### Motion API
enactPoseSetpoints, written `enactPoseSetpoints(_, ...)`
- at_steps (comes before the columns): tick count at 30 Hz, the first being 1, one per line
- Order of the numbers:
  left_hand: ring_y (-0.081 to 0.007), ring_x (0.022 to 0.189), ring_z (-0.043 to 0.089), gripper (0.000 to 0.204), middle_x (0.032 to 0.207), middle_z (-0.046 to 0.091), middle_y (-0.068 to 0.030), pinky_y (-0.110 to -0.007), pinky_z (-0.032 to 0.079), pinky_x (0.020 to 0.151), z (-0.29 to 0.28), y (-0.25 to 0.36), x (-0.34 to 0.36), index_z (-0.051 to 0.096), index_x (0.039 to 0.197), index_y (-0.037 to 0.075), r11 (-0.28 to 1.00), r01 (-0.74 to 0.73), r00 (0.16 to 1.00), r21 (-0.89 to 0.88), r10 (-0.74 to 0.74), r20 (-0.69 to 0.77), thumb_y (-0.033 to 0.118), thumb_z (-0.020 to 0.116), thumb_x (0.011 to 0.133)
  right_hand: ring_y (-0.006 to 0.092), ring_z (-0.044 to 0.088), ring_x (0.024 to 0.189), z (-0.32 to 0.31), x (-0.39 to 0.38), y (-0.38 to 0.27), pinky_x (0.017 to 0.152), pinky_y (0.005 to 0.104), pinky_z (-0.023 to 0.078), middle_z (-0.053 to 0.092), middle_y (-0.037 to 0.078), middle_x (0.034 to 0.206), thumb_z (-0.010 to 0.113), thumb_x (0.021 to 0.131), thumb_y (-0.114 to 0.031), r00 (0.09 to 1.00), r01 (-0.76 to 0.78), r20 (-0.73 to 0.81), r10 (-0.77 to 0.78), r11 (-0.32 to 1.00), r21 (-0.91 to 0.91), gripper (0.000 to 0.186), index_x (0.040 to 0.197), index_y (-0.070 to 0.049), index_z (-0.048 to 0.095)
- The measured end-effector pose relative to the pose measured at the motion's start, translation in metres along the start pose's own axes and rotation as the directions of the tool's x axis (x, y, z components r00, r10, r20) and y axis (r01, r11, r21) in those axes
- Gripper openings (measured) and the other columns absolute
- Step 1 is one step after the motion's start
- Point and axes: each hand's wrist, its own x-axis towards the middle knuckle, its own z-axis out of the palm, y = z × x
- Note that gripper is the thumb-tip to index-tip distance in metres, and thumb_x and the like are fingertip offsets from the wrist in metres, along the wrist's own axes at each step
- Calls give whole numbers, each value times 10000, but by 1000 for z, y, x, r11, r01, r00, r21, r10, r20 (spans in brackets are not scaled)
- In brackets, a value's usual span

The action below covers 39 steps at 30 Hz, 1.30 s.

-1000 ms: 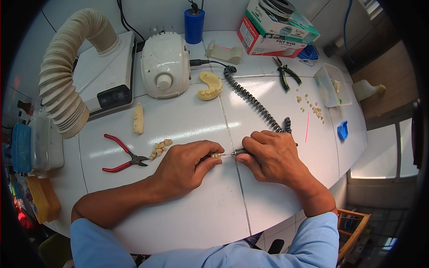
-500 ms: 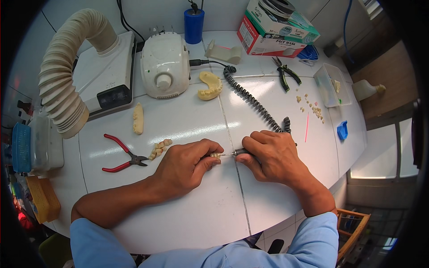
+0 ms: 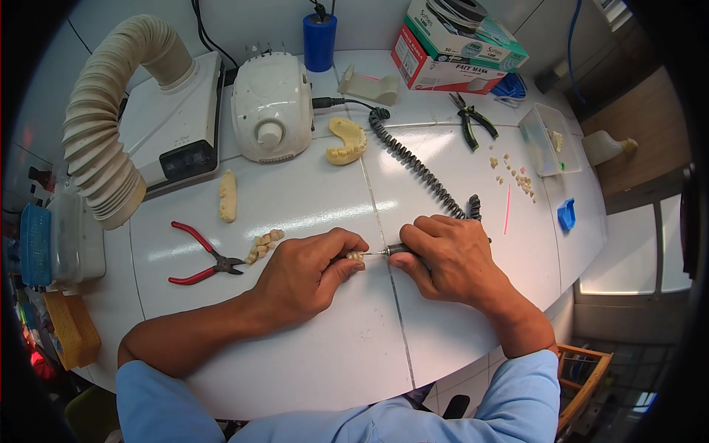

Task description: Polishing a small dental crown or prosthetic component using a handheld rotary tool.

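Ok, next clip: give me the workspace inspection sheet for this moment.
Surface: white tiled bench.
Job's things: small tooth piece pinched in left hand; rotary handpiece gripped in right hand, its tip at the piece.
Clutter: red pliers, loose teeth, dental arch model, black pliers, clear tray.
Fingers: both hands' closed on their items.
Cables: coiled cord to white motor unit.
Surroundings: ribbed suction hose.
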Motion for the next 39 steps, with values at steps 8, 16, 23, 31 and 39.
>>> enactPoseSetpoints(8,-183,876,804,211,946,801,-140,-296,620,793,1,0,0,705,1224,-50,1000,1,1000,3,-2,3,47,709,1037,254,689,638,-1,0,0,508,398,485,627,48,709,697,1043,-468,1000,17,9,-17,1000,9,406,855,-109,671)
enactPoseSetpoints(16,-176,891,807,213,957,804,-134,-291,623,808,1,1,0,700,1234,-48,1000,-1,1000,6,1,6,39,701,1040,255,683,627,0,-2,-2,510,400,486,618,47,700,698,1043,-467,1000,-29,-9,28,1000,-4,403,853,-112,672)
enactPoseSetpoints(23,-172,880,804,211,947,802,-129,-287,620,806,0,-1,-1,700,1231,-48,1000,6,1000,4,-6,7,35,700,1037,260,685,638,-1,1,-3,520,404,492,616,50,705,700,1042,-468,999,-41,12,41,999,-3,405,854,-111,670)
enactPoseSetpoints(31,-168,828,779,217,940,796,-126,-290,609,770,0,1,0,728,1217,-29,1000,-18,1000,19,18,-9,69,738,1024,258,687,642,-1,0,-3,531,399,498,608,45,704,701,1041,-472,1000,-16,13,16,1000,1,405,857,-111,672)
enactPoseSetpoints(39,-135,791,748,253,918,779,-98,-278,597,720,2,0,0,741,1212,-23,1000,7,1000,5,-7,-9,97,790,995,252,685,637,-1,0,-4,517,397,490,606,43,702,698,1043,-472,1000,-17,20,17,1000,-11,411,847,-112,669)
